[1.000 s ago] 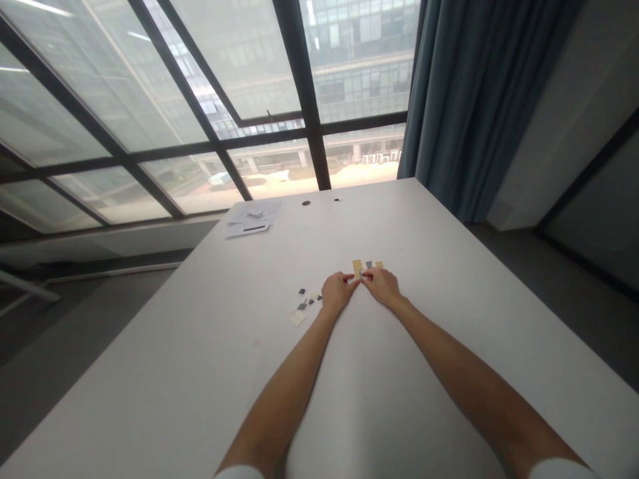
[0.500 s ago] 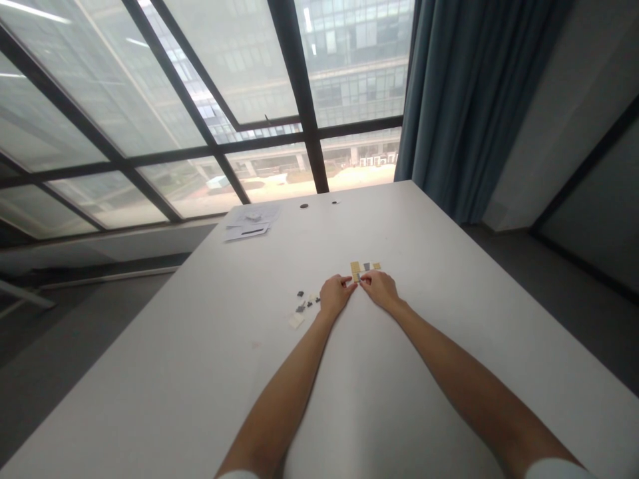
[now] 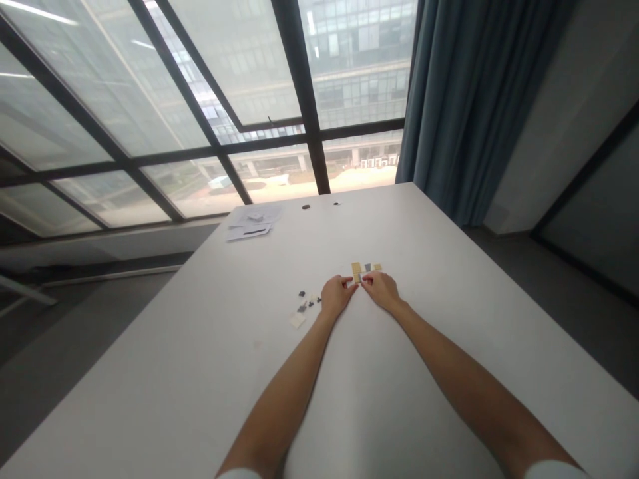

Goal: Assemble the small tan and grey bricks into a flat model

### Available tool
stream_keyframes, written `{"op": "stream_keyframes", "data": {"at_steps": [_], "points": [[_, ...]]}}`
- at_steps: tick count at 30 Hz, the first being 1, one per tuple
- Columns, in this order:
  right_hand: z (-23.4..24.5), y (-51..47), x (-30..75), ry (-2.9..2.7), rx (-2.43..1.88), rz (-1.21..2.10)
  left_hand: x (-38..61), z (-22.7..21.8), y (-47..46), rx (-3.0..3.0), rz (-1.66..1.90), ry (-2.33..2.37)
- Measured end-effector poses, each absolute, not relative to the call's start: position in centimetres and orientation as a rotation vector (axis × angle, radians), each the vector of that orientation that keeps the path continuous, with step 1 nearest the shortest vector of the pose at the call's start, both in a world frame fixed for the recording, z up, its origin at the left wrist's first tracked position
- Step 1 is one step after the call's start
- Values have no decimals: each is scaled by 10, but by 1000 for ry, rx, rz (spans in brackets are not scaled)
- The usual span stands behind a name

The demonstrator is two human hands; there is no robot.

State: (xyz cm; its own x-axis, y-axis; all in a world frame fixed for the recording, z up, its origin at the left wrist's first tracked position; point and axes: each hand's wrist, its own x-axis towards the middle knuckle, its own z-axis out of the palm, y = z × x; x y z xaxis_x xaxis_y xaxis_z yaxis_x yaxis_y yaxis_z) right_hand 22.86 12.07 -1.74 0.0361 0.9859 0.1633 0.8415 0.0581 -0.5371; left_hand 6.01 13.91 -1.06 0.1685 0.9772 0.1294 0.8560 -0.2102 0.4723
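Note:
Both my hands rest on a white table [image 3: 449, 279], fingertips meeting at a small flat assembly of tan and grey building-brick pieces [image 3: 365, 269]. My left hand [image 3: 337, 295] is curled, its thumb and fingers pinched at the assembly's near left corner. My right hand [image 3: 381, 289] is curled too, its fingertips pinched on the near edge of the same assembly. What sits exactly between the fingertips is too small to make out.
Several small dark and pale loose pieces [image 3: 305, 307] lie just left of my left hand. Papers [image 3: 252, 223] sit at the table's far left edge. Two small dark holes [image 3: 305, 206] mark the far edge. Large windows and a blue curtain [image 3: 459, 100] stand behind.
Both hands stay pinched at the small assembly; only the camera view has shifted slightly.

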Motion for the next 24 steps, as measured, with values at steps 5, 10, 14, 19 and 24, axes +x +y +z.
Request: {"op": "stream_keyframes", "data": {"at_steps": [5, 10, 14, 19, 24], "points": [[-16, 119, 237, -1747, -1741, 358, 58, -8, 131, 2160, 825, 1670], [-13, 112, 242, -1815, -1701, 272, 62, 0, 112, 2222, 758, 1683], [-12, 108, 238, -2037, -1655, 346, 67, 0, 102, 2280, 557, 1678], [-12, 107, 235, -2062, -1700, 348, 70, -1, 100, 2324, 468, 1647], [-11, 106, 235, -2054, -1719, 358, 70, 1, 99, 2327, 424, 1656]]}}
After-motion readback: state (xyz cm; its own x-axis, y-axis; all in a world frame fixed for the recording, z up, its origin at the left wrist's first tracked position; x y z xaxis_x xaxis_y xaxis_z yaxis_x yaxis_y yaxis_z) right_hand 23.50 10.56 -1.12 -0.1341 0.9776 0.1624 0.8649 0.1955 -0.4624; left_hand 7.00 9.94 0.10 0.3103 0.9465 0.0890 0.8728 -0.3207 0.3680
